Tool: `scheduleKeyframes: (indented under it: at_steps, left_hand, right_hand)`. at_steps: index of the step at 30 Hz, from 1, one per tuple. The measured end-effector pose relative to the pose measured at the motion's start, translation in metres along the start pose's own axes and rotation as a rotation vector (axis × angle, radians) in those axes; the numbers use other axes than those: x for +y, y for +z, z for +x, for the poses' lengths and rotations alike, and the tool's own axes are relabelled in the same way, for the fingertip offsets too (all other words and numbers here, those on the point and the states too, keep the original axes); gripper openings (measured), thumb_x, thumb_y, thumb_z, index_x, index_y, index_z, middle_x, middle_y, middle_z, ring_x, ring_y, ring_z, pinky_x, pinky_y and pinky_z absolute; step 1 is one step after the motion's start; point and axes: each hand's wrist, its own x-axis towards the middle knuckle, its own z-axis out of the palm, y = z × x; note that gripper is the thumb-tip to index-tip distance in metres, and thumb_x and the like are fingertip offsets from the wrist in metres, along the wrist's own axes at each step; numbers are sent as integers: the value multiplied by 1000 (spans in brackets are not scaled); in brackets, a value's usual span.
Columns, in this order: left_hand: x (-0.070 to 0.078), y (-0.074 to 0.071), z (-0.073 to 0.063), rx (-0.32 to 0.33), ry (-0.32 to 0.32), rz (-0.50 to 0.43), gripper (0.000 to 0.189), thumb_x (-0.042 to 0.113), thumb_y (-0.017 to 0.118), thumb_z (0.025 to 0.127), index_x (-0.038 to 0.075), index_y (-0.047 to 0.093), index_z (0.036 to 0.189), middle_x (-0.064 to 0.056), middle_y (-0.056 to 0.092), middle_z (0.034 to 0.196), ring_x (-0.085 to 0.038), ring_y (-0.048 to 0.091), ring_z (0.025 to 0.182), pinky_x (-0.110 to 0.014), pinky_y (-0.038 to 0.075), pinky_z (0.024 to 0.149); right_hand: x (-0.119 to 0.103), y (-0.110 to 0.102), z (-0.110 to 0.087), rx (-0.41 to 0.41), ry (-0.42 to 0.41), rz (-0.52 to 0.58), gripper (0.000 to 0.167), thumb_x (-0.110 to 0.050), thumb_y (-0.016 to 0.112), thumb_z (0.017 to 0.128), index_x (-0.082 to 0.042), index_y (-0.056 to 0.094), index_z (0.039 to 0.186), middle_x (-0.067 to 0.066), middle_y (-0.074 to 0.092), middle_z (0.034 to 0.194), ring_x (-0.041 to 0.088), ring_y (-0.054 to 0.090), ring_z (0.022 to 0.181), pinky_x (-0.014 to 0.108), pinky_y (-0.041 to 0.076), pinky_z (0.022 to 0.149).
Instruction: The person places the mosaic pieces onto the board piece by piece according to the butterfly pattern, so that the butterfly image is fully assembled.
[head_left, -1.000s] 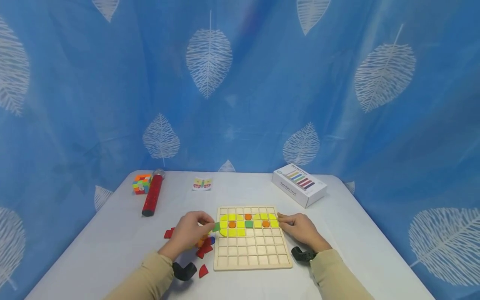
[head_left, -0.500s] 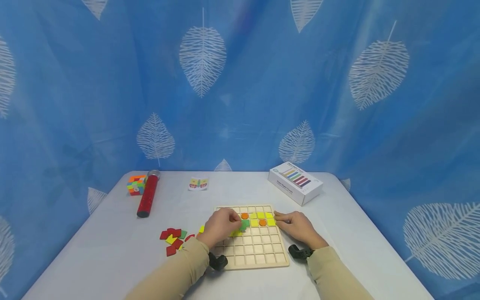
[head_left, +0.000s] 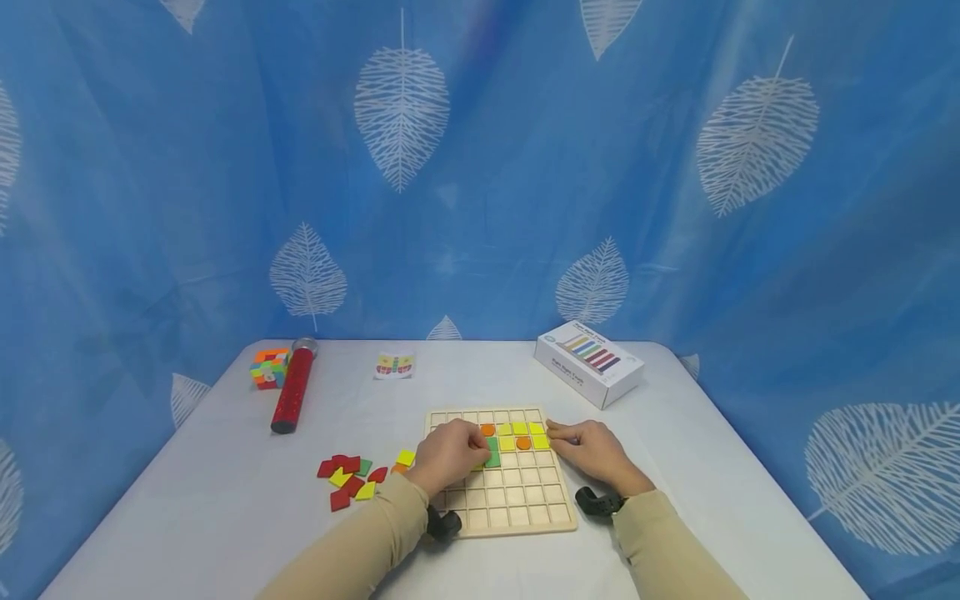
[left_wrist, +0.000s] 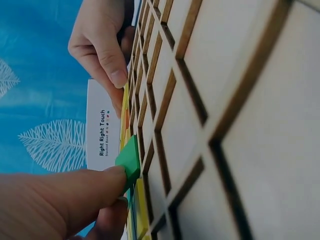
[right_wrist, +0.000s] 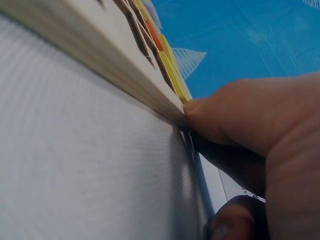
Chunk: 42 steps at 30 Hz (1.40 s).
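Note:
My left hand (head_left: 450, 454) pinches a green square tile (left_wrist: 130, 159) between thumb and finger, tilted at the surface of the wooden grid board (head_left: 517, 518). In the head view it lies just below another green tile (head_left: 493, 444) in the middle column. My right hand (head_left: 594, 454) holds the board's right edge near the far corner, thumb (right_wrist: 205, 115) against the rim beside a yellow tile (right_wrist: 172, 77). Yellow tiles (head_left: 520, 428) and orange discs (head_left: 523, 443) fill cells on the board's far right. My left hand hides the board's left tiles.
Loose red (head_left: 340, 500), yellow and green tiles lie left of the board. A small picture card (head_left: 394, 366) lies behind it. Farther left are a puzzle cube (head_left: 268, 369) and a red tube (head_left: 293, 392). A white box (head_left: 588, 364) stands at the back right.
My left hand has carried the green tile rightward from the board's left edge to its middle column and lowered it there. My right hand keeps its place on the board's edge.

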Motion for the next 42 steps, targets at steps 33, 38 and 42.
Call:
scheduleKeyframes:
  at_steps: [33, 38, 42]
  left_hand:
    - [-121, -112, -62, 171, -424, -87, 29, 25, 71, 98, 6, 71, 119, -8, 70, 104, -25, 61, 94, -48, 56, 86]
    - [-114, -99, -58, 159, -377, -58, 28, 27, 75, 95, 11, 73, 117, -8, 70, 112, -25, 61, 101, -48, 57, 90]
    - [-101, -82, -51, 142, -335, -14, 32, 33, 80, 90, 17, 75, 118, -5, 70, 116, -23, 61, 103, -47, 57, 91]
  right_hand:
    - [-6, -2, -1, -32, -1, -41, 31, -30, 70, 96, -15, 75, 123, -2, 65, 140, 35, 54, 138, 57, 41, 112]
    - [-6, -2, -2, -29, -3, -51, 30, -29, 70, 97, -15, 75, 122, -2, 64, 141, 34, 54, 138, 56, 41, 113]
    - [-6, -2, -1, -33, -10, -47, 29, -29, 70, 97, -15, 76, 121, -2, 64, 141, 34, 54, 138, 55, 40, 113]
